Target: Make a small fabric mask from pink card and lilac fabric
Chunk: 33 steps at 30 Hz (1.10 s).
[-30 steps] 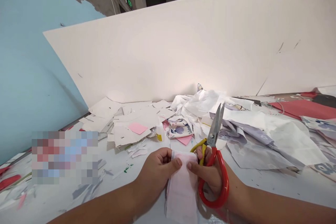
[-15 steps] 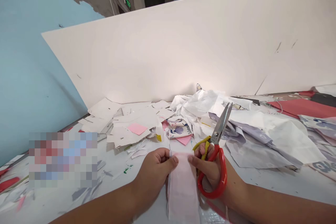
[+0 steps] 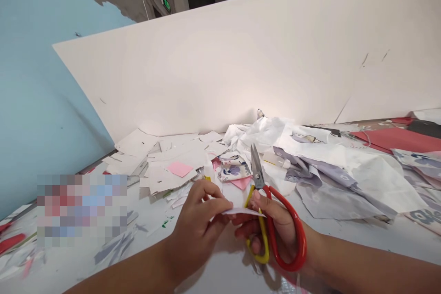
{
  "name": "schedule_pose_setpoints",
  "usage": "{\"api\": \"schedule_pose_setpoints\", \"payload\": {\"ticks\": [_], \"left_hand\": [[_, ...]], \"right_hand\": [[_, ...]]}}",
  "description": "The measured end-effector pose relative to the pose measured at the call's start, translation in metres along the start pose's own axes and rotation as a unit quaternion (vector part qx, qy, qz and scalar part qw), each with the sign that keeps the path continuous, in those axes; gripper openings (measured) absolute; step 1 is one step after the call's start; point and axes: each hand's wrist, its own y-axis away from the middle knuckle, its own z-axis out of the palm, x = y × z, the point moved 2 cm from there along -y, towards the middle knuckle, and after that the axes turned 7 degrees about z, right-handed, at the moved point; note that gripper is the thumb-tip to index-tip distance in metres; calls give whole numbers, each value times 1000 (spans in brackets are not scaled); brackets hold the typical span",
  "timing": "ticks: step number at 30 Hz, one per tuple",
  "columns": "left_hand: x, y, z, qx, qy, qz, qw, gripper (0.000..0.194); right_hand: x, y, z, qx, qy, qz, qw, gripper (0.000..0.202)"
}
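Note:
Between the thumb and fingers of my left hand point(image 3: 201, 223), a pale, thin strip point(image 3: 243, 212) is pinched and seen almost edge-on. I cannot tell if it is cloth or paper. My right hand point(image 3: 280, 216) is closed on scissors point(image 3: 299, 243) with one red and one yellow handle loop. Their blades point up and away from me, nearly closed. Some right-hand fingers are under the strip, close to the left fingertips. Partly hidden behind my left hand stands a small white bottle point(image 3: 209, 167) with a yellow label.
White card pieces point(image 3: 175, 158) and a pink square point(image 3: 180, 169) lie at the back left. Crumpled white sheets point(image 3: 361, 174), patterned scraps point(image 3: 234, 170) and a bottle lying on its side point(image 3: 276, 160) spread across the back right. A tall white panel point(image 3: 223, 69) stands behind them.
The strip has gone from hanging flat towards me to lifted edge-on. The scissors have turned left and upright in my right hand, and both hands have drawn closer together.

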Motion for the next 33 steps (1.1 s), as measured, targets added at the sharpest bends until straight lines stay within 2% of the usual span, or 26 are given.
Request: {"api": "schedule_pose_setpoints", "payload": {"ticks": [3, 6, 8, 10, 12, 14, 16, 18, 20, 22, 24, 27, 29, 33], "left_hand": [[7, 3, 0, -56, -29, 73, 995, 25], [7, 5, 1, -79, -31, 78, 993, 25], [1, 6, 2, -55, -2, 13, 998, 26], [-7, 8, 4, -3, 58, -115, 992, 29], [-15, 10, 10, 24, 168, -261, 950, 28], [-16, 12, 20, 6, 322, -365, 874, 36], [-12, 12, 29, -28, 456, -405, 792, 37], [-7, 11, 34, -34, 530, -413, 740, 34], [-6, 9, 36, -15, 560, -416, 717, 32], [-7, 8, 34, 8, 573, -427, 700, 26], [-9, 7, 32, 9, 588, -452, 671, 26], [-6, 6, 31, -51, 632, -489, 599, 31], [-2, 6, 30, -92, 665, -489, 557, 33], [-2, 8, 30, -106, 690, -483, 528, 30]], "right_hand": [[-6, 4, 4, -27, -42, -3, 999, 20], [-17, 5, 2, -18, -64, -32, 997, 15], [-23, 5, -1, -11, -64, -60, 996, 21], [-26, 3, -4, -13, -40, -101, 994, 26], [-27, 2, -7, 9, 14, -158, 987, 30], [-24, 2, -9, 59, 99, -195, 974, 32], [-21, 3, -10, 103, 180, -208, 956, 30], [-17, 4, -8, 113, 232, -221, 941, 26], [-15, 7, -6, 95, 244, -240, 935, 21], [-14, 9, -3, 61, 217, -244, 943, 18], [-16, 10, 0, 41, 187, -233, 953, 15], [-24, 12, 4, 75, 184, -233, 952, 20], [-29, 12, 5, 81, 173, -240, 952, 27], [-33, 11, 2, 51, 174, -266, 947, 31]]}}
